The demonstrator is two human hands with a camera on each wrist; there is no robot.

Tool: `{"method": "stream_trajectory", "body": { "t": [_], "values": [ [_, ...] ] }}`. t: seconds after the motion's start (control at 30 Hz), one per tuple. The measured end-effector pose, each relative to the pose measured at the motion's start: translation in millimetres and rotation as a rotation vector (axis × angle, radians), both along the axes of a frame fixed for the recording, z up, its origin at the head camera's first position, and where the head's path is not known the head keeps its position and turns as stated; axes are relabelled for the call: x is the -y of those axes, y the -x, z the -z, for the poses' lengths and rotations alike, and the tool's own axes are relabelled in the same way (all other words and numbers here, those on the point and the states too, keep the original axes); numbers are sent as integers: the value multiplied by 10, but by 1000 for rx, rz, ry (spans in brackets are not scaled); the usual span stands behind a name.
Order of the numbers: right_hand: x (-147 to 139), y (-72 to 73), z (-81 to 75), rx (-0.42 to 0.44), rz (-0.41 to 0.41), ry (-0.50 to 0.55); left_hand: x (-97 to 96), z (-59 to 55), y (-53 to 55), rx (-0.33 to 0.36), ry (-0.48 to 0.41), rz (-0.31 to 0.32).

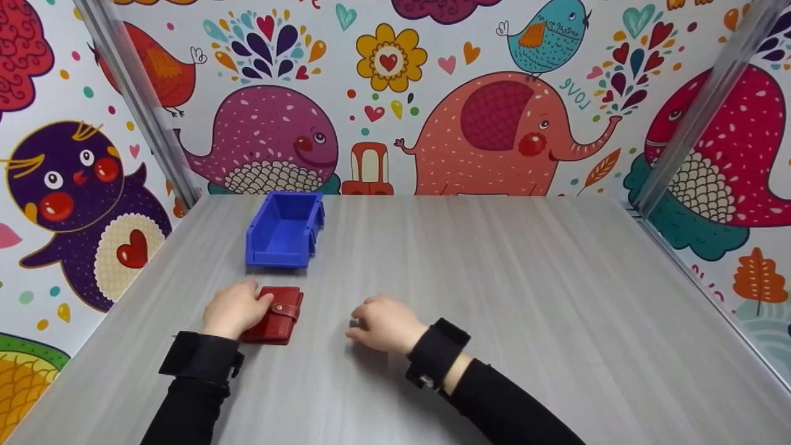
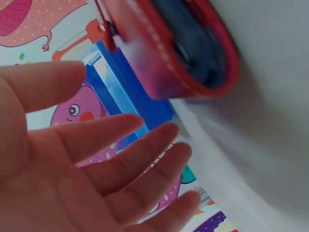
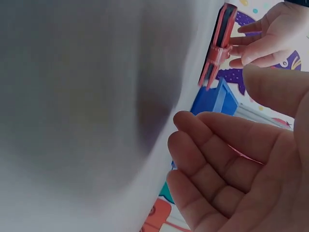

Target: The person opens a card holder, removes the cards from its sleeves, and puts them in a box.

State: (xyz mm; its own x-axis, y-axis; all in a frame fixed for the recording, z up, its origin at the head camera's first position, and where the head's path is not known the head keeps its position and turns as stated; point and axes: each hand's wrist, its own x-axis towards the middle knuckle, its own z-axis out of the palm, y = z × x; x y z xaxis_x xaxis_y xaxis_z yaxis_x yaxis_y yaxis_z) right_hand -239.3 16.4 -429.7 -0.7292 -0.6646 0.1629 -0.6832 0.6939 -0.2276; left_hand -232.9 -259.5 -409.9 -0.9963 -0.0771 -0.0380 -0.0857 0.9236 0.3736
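Note:
A red wallet [image 1: 281, 315] with a snapped strap lies flat on the table, and its dark inner edge shows in the left wrist view. Beside its left edge is my left hand [image 1: 233, 309], overlapping the wallet in the head view. In the left wrist view the fingers [image 2: 145, 164] are spread and relaxed, with nothing between them and the thumb. My right hand [image 1: 388, 324] hovers over the table to the right of the wallet. Its fingers [image 3: 198, 164] are loosely bent and hold nothing.
A blue plastic bin [image 1: 284, 228] stands behind the wallet, its low front side facing me. The grey table [image 1: 525, 278] is bounded by printed walls and metal posts [image 1: 139, 105] at the back corners. Black bands sit on both wrists.

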Motion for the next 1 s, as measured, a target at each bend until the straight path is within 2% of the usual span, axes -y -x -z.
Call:
{"method": "stream_trajectory", "body": {
  "t": [0.13, 0.3, 0.63, 0.83, 1.0],
  "values": [
    [150, -11, -16, 4, -30, -23, 86, 14, 17, 31, 3, 4],
    [331, -1, -35, 51, -39, -63, 171, 20, 51, 62, -7, 7],
    [611, -50, -49, 77, -35, -155, 178, 50, 65, 54, -50, 39],
    [718, -60, -44, 113, 9, -173, 173, 57, 75, 50, -85, 49],
    [806, -45, -25, 143, 2, -176, 179, 67, 75, 66, -104, 40]
  ]
}}
